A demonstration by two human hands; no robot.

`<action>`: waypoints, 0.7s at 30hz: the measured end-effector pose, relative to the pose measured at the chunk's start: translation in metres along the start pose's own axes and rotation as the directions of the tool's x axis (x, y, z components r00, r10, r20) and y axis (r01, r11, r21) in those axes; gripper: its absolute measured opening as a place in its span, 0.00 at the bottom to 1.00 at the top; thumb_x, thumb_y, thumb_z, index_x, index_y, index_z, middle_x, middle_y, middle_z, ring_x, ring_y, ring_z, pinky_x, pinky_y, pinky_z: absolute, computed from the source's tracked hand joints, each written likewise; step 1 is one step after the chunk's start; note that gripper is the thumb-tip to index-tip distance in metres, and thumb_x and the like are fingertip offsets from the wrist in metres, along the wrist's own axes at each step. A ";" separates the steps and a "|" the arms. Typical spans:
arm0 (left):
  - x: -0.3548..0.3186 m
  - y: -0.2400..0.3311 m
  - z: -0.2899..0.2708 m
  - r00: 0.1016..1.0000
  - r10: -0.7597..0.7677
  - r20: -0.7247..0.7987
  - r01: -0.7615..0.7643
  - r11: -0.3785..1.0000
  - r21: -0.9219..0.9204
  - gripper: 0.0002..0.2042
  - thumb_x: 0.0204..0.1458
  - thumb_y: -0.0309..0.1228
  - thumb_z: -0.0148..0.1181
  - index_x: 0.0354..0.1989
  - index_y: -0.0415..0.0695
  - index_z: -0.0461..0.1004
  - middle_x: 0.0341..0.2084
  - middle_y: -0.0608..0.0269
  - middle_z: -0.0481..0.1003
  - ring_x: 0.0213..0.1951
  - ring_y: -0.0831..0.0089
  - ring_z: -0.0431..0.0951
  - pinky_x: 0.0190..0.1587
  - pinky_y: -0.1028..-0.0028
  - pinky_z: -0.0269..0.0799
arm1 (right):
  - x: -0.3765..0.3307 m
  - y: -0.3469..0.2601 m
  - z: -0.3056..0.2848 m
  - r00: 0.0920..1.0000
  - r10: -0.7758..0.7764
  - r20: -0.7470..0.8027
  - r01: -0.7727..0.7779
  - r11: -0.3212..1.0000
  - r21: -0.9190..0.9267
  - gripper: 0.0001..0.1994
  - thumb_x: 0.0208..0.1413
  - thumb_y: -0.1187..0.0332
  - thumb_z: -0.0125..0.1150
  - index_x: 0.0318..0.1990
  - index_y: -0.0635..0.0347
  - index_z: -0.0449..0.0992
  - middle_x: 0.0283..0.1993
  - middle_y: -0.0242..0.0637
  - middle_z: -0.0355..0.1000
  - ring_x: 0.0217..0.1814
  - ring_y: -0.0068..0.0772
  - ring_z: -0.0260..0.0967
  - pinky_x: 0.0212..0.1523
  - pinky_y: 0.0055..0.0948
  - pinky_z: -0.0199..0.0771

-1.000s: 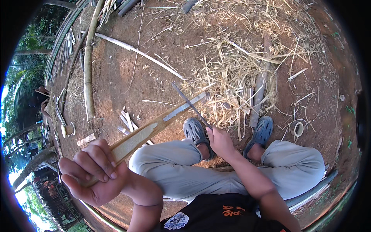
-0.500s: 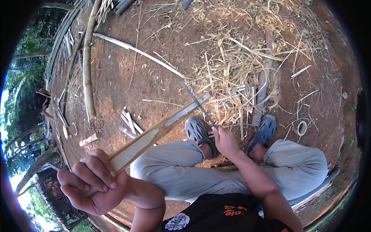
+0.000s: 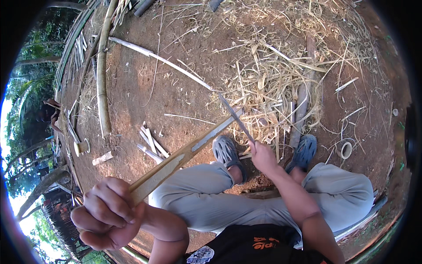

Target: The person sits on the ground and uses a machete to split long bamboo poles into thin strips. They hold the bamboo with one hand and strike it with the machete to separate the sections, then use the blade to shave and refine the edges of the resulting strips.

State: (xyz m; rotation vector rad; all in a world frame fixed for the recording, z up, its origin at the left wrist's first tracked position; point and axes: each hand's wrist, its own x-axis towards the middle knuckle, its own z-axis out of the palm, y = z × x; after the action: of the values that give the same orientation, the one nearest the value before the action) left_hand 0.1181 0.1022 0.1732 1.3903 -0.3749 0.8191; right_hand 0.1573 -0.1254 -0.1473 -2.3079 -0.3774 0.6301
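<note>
Low over bare reddish ground, the left hand [image 3: 110, 211] is clenched around the near end of a long split bamboo strip [image 3: 184, 152], which slants up and away toward the feet. Gripping it at the very end leaves almost the whole length free for the blade. The right hand [image 3: 263, 156] is closed around the handle of a thin knife [image 3: 235, 119], whose blade crosses the far end of the strip near its tip, set at an angle to it as if to pare along the edge. Both forearms come in from the lower rim, and the strip passes above the grey-trousered knees, so that the work sits between the hands and well off the soil. Two grey-blue clogs [image 3: 226, 152] rest just beyond the knees, at the edge of a thick heap of pale shavings [image 3: 281, 75]; curls lie where they would drop from the cutting point. To the left, short cut slats [image 3: 149, 143] lie together, near a long bamboo pole [image 3: 102, 75].
</note>
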 end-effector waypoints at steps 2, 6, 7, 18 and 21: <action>-0.002 -0.002 -0.009 0.999 0.017 -0.032 -0.018 1.000 -0.010 0.19 0.63 0.41 0.51 0.20 0.52 0.56 0.04 0.75 0.61 0.05 0.87 0.60 0.10 0.85 0.46 | -0.011 -0.037 -0.016 1.000 -0.007 0.005 0.007 0.995 0.100 0.19 0.66 0.60 0.51 0.28 0.68 0.72 0.24 0.58 0.72 0.25 0.60 0.72 0.27 0.51 0.70; 0.001 -0.001 -0.006 1.000 0.014 -0.021 -0.014 1.000 0.003 0.19 0.63 0.40 0.51 0.20 0.53 0.56 0.04 0.75 0.61 0.05 0.87 0.61 0.11 0.84 0.51 | -0.024 -0.050 -0.022 0.976 -0.216 -0.029 0.216 0.976 0.006 0.18 0.67 0.58 0.49 0.33 0.65 0.74 0.20 0.54 0.71 0.21 0.57 0.72 0.22 0.45 0.72; 0.003 0.000 -0.004 1.000 -0.002 -0.013 0.002 1.000 0.005 0.19 0.62 0.40 0.51 0.20 0.53 0.56 0.04 0.75 0.61 0.05 0.87 0.62 0.11 0.84 0.52 | -0.005 -0.025 -0.007 0.994 0.013 0.110 -0.022 0.996 0.082 0.19 0.67 0.57 0.48 0.33 0.66 0.74 0.21 0.56 0.71 0.22 0.60 0.72 0.24 0.48 0.73; -0.002 0.008 0.007 0.999 -0.035 -0.031 0.037 0.997 0.070 0.17 0.63 0.39 0.46 0.22 0.51 0.54 0.04 0.74 0.61 0.05 0.86 0.59 0.11 0.83 0.48 | -0.002 0.026 0.020 1.000 0.010 -0.013 -0.011 0.993 -0.121 0.18 0.67 0.59 0.46 0.34 0.65 0.73 0.23 0.53 0.74 0.25 0.56 0.75 0.26 0.48 0.75; 0.000 0.000 0.011 1.000 -0.011 -0.025 0.014 0.996 0.090 0.17 0.64 0.38 0.45 0.22 0.51 0.55 0.04 0.74 0.61 0.05 0.85 0.60 0.12 0.83 0.50 | 0.027 0.043 0.020 0.995 0.101 0.016 -0.098 0.988 -0.119 0.19 0.67 0.59 0.45 0.34 0.67 0.73 0.24 0.57 0.73 0.30 0.59 0.75 0.31 0.52 0.74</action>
State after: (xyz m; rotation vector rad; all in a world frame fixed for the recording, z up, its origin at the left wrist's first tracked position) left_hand 0.1208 0.0912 0.1750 1.4634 -0.3131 0.8510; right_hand 0.1728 -0.1330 -0.1990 -2.4466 -0.3184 0.6997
